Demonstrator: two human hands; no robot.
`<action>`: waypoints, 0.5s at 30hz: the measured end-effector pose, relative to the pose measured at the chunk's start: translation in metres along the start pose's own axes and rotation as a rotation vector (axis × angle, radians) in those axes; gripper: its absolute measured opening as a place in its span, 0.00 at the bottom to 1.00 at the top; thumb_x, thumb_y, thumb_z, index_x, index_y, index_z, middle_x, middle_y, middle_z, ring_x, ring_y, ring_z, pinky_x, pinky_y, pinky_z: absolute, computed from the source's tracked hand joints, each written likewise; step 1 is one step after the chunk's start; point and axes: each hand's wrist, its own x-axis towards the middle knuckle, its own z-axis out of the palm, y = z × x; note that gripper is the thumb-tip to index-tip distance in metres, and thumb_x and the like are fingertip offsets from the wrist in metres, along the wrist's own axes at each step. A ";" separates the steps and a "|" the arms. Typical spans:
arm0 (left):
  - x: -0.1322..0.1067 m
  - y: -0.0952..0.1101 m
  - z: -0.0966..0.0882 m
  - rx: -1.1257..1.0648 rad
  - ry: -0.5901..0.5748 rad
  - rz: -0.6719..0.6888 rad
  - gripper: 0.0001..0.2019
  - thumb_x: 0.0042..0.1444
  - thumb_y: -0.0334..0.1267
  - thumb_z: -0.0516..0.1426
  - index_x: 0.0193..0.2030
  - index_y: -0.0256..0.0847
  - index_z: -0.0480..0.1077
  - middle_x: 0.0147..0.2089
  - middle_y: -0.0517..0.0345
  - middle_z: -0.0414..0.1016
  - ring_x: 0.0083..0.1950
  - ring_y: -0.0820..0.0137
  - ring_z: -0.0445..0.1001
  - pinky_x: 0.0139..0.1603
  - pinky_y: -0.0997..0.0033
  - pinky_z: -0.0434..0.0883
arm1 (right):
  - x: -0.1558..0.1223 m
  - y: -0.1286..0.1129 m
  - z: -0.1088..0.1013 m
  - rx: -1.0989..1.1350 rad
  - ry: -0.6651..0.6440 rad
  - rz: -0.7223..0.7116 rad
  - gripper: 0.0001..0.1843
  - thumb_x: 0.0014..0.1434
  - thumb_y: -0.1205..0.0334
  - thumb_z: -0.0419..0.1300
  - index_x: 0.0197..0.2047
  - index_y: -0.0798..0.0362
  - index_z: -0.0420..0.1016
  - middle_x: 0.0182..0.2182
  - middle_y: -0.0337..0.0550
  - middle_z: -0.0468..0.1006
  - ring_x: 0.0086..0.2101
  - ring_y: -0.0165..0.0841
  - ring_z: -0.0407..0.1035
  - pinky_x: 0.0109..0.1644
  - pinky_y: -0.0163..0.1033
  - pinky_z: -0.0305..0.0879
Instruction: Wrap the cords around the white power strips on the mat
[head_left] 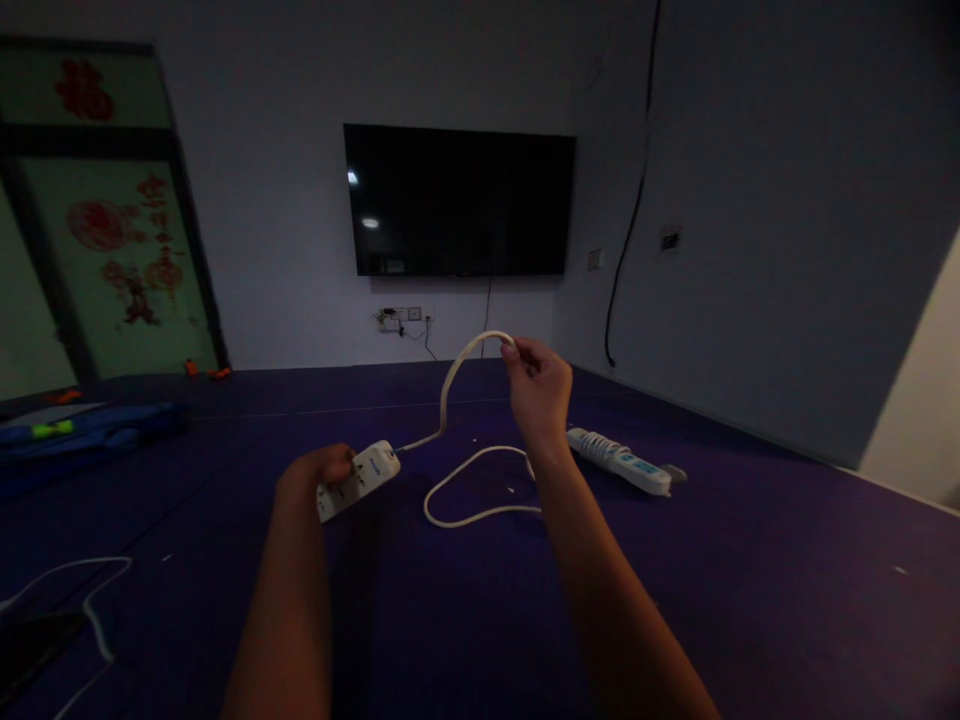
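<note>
My left hand [319,470] is closed around a white power strip [375,465], which is tilted with its cord end up and to the right. From that end a white power cord [454,380] arches up to my right hand [540,385], where thumb and fingers pinch it. The rest of the cord hangs down and lies in a loose loop on the purple floor between and behind my arms; its plug end is hidden by my right forearm. Right of that forearm lies a second white power strip [634,468], with its own cord wound around it.
A television [461,200] hangs on the far wall above sockets [405,315]. A black cable [626,260] dangles down the right wall. Blue cloth [120,430] lies at the left; a thin white cable [94,605] and dark flat object [37,645] lie at lower left.
</note>
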 end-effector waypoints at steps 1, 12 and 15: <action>0.002 0.001 0.002 0.008 -0.006 -0.007 0.05 0.31 0.32 0.54 0.18 0.39 0.71 0.18 0.53 0.71 0.25 0.61 0.71 0.30 0.62 0.67 | -0.001 -0.002 0.001 -0.005 -0.014 -0.012 0.13 0.57 0.57 0.56 0.37 0.55 0.78 0.31 0.44 0.79 0.31 0.31 0.70 0.36 0.36 0.64; 0.020 0.042 0.017 -0.068 -0.046 0.088 0.05 0.36 0.31 0.53 0.19 0.40 0.70 0.24 0.55 0.75 0.32 0.66 0.72 0.37 0.69 0.67 | -0.008 0.003 0.012 0.162 -0.131 0.061 0.11 0.53 0.59 0.59 0.36 0.56 0.80 0.31 0.46 0.80 0.32 0.34 0.73 0.38 0.39 0.67; 0.008 0.068 0.006 -0.149 0.006 0.192 0.10 0.46 0.38 0.53 0.31 0.39 0.74 0.35 0.52 0.79 0.40 0.66 0.74 0.43 0.70 0.67 | -0.010 0.002 0.015 0.165 -0.173 0.094 0.11 0.51 0.61 0.60 0.35 0.57 0.80 0.31 0.47 0.81 0.33 0.35 0.74 0.39 0.39 0.67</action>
